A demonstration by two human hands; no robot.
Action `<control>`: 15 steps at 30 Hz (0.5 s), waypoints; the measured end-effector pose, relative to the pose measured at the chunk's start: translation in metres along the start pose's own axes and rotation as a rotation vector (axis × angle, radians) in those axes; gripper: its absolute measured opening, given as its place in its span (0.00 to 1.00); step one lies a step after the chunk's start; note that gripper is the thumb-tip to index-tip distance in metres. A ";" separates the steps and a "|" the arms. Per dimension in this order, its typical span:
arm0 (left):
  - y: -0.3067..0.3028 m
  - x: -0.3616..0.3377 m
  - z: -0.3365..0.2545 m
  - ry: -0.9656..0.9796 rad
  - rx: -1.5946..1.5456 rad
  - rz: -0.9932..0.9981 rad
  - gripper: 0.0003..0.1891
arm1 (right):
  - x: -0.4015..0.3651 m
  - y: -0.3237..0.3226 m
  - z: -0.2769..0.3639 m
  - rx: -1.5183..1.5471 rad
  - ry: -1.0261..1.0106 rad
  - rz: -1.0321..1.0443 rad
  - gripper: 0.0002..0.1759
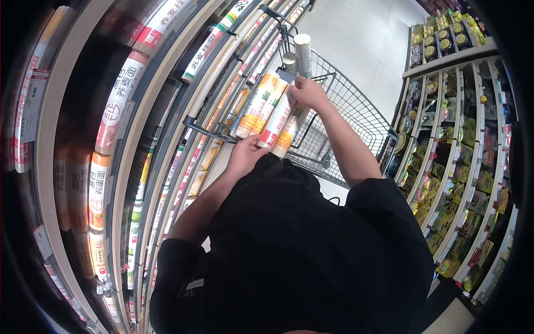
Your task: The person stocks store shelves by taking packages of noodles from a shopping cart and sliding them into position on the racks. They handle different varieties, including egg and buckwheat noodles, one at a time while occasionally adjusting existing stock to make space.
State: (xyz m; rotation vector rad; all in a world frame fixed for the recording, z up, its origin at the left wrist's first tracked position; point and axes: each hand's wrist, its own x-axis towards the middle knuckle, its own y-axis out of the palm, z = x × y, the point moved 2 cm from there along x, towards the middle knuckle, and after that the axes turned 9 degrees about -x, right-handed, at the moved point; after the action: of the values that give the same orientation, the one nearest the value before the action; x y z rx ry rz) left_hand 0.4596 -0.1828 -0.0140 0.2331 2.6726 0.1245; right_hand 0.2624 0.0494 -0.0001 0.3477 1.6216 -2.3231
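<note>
A white and red noodle pack lies between my two hands over the shopping cart. My left hand has its fingers closed on its lower end, near the red band. At its upper end my right hand is closed on it. Orange and white packs lie on either side: one to the left, one to the right, partly covered by the red one. Behind my right hand a pale cylindrical pack stands upright at the cart's near end.
Shelves with long noodle packs run along the left, close to my left arm. On the right stands a shelf of yellow and dark packages. The pale floor shows beyond the cart.
</note>
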 end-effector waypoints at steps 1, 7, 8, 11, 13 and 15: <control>0.001 0.005 0.009 0.000 0.034 0.016 0.24 | -0.002 0.000 0.003 -0.020 -0.008 -0.015 0.24; 0.000 0.022 0.026 0.069 0.553 0.043 0.19 | -0.002 0.010 0.005 -0.141 -0.044 -0.075 0.27; -0.001 0.025 0.030 0.114 0.651 0.042 0.18 | 0.005 0.014 0.003 -0.178 -0.058 -0.084 0.28; -0.002 0.019 0.017 0.123 0.834 0.038 0.17 | 0.015 0.024 -0.004 -0.261 -0.088 -0.096 0.33; -0.008 0.009 -0.008 0.087 0.846 0.093 0.21 | 0.004 -0.006 0.024 -0.481 -0.067 -0.031 0.34; -0.021 -0.011 -0.036 0.257 0.707 -0.005 0.19 | -0.001 -0.036 0.062 -0.412 -0.209 -0.030 0.28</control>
State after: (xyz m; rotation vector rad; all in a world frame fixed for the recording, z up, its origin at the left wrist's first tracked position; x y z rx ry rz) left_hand 0.4503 -0.2073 0.0205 0.4495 2.8638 -0.8565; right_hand 0.2478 0.0028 0.0529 -0.0101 1.9425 -1.9011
